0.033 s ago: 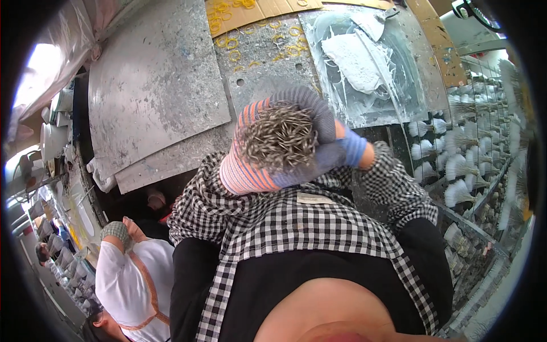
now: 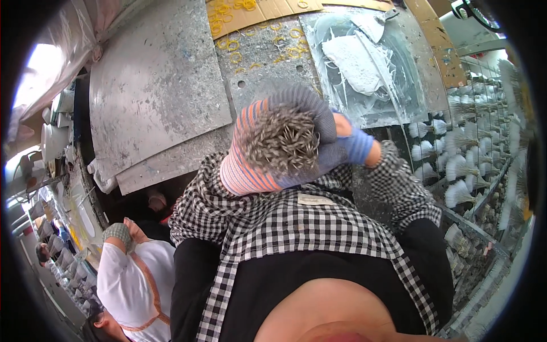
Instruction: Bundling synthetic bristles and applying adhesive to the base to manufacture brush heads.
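A thick, round bundle of thin grey-brown pointed strands (image 2: 282,139) is held in front of my chest, its tips facing up and partly blurred. My left hand (image 2: 248,168), in an orange-and-grey striped knit glove, is closed around its left side, with grey-gloved fingers curving over the far side. At the right, my right hand (image 2: 350,145) wears a grey-and-blue glove with some bare skin showing. It presses against the bundle's right side, its fingers mostly hidden. The lower part of the bundle is out of sight inside the gloves.
Yellow rubber bands (image 2: 233,48) lie scattered at the back of the stained worktable (image 2: 159,85). White paste (image 2: 356,65) covers a glass plate, with a spatula (image 2: 373,25) on it. Racks of white tufts (image 2: 458,194) stand right. A person in white (image 2: 137,279) sits at lower left.
My right wrist has shifted slightly to the right. The bundle's tips have moved a little within my gloves; my left hand stays nearly in place.
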`<move>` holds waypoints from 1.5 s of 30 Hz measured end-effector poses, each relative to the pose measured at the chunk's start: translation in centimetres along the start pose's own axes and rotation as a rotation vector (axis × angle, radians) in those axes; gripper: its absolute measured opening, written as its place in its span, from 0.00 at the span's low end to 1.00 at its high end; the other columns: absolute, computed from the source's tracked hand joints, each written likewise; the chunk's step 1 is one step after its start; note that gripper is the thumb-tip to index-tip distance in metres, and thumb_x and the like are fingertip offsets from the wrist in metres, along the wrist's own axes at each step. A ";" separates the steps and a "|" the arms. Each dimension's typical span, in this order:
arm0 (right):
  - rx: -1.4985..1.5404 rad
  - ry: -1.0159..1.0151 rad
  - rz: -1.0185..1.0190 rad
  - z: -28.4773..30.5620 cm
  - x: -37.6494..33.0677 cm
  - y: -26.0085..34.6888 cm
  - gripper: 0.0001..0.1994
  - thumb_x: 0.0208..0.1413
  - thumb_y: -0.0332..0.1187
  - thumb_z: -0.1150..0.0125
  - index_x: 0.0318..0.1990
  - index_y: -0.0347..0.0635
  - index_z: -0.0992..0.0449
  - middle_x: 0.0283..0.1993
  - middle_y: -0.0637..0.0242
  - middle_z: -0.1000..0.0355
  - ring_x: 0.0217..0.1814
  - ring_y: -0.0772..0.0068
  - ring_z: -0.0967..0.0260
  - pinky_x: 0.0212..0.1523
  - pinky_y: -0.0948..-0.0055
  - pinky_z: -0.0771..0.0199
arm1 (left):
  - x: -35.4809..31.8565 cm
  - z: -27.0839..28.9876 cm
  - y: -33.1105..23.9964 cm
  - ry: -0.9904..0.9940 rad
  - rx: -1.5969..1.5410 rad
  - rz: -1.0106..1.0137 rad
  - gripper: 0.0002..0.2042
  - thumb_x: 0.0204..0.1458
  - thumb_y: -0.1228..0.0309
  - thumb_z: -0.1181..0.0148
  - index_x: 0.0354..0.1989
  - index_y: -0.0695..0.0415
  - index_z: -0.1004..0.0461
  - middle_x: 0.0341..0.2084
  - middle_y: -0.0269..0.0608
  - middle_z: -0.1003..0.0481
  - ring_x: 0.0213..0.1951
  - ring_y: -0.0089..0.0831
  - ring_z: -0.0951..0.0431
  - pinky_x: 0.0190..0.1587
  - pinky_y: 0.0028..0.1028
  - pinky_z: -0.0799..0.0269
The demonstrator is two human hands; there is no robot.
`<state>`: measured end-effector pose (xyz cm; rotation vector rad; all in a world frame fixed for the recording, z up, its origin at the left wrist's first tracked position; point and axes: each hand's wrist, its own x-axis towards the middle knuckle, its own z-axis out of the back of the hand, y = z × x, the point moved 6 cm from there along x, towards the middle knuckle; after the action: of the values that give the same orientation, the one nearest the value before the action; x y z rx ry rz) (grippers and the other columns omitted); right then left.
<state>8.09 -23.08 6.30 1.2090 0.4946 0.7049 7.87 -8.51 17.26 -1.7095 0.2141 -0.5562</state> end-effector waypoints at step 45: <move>-0.611 -0.524 0.190 -3.9 3.8 -11.4 0.30 0.52 0.38 0.35 0.62 0.38 0.35 0.57 0.51 0.30 0.62 0.50 0.34 0.64 0.56 0.38 | -0.9 2.7 8.8 -0.437 0.684 -0.320 0.09 0.54 0.67 0.31 0.36 0.58 0.23 0.29 0.36 0.22 0.30 0.25 0.24 0.36 0.27 0.27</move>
<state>10.63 -19.90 -5.62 0.8123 -0.2667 0.6048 9.77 -7.67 8.29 -1.1513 -0.5205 -0.4063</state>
